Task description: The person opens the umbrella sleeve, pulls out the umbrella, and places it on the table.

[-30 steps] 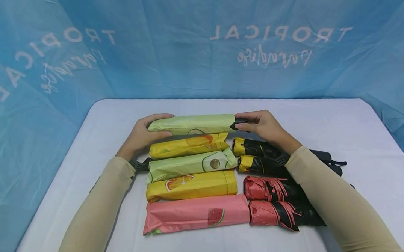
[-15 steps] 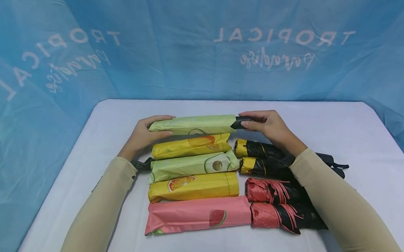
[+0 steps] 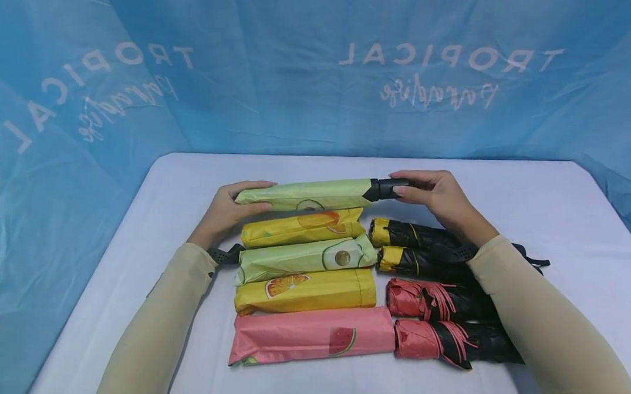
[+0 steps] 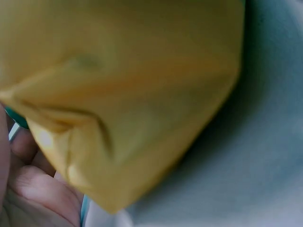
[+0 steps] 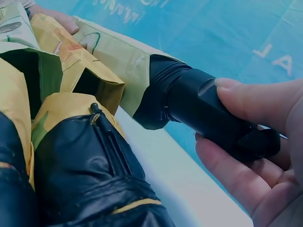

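At the back of the row lies a light green umbrella sleeve (image 3: 315, 192) with an avocado print. My left hand (image 3: 222, 212) grips its left end between thumb and fingers. Out of its right end sticks a folded umbrella's black handle (image 3: 387, 189), which my right hand (image 3: 437, 196) pinches. The right wrist view shows that handle (image 5: 203, 101) and some dark fabric at the sleeve's mouth; the rest of the umbrella is hidden inside. A yellow sleeve (image 4: 142, 118) fills most of the left wrist view, close below my left hand.
Nearer on the white table (image 3: 189, 174) lie a yellow orange-print sleeve (image 3: 271, 231), another green sleeve (image 3: 281, 260), another yellow one (image 3: 322, 291) and a pink watermelon-print one (image 3: 309, 335). Right of them are yellow-and-black folded umbrellas (image 3: 411, 233) and red-and-black ones (image 3: 408, 298), partly under my right forearm.
My right hand has moved to the right, and more of the black handle shows outside the green sleeve. The left hand keeps its grip at the left end. The head view has shifted slightly.
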A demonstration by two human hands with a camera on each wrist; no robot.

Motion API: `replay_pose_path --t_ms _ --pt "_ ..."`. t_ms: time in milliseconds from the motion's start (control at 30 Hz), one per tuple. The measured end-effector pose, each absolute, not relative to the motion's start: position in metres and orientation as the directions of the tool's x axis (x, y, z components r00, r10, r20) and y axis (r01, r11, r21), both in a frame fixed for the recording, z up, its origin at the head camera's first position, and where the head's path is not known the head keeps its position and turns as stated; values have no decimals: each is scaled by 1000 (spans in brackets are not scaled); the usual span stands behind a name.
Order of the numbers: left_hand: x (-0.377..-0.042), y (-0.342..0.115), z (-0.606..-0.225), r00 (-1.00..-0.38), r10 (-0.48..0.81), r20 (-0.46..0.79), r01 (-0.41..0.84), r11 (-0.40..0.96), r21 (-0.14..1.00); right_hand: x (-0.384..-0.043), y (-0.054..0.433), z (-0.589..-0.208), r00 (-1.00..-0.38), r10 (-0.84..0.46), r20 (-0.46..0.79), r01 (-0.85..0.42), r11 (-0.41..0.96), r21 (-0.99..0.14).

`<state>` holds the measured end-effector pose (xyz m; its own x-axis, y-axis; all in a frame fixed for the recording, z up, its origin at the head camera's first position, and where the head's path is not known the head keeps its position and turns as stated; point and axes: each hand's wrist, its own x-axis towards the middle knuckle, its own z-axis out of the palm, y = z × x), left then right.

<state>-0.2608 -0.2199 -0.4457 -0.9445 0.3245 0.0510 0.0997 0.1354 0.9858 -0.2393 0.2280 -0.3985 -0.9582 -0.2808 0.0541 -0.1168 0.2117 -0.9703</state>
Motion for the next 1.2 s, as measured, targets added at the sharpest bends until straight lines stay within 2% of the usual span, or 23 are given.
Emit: replay_pose_path --t_ms 200,533,1200 --pt "-261 -220 -446 -944 323 62 114 144 983 -238 232 -397 -960 -273 61 -113 182 -977" --pt "-262 -219 -446 -951 303 61 128 209 969 -231 254 -396 -973 -222 59 -110 223 -969" --pt "-262 -219 -448 -952 295 76 142 209 967 -218 291 -397 -979 -169 111 -146 209 -967"
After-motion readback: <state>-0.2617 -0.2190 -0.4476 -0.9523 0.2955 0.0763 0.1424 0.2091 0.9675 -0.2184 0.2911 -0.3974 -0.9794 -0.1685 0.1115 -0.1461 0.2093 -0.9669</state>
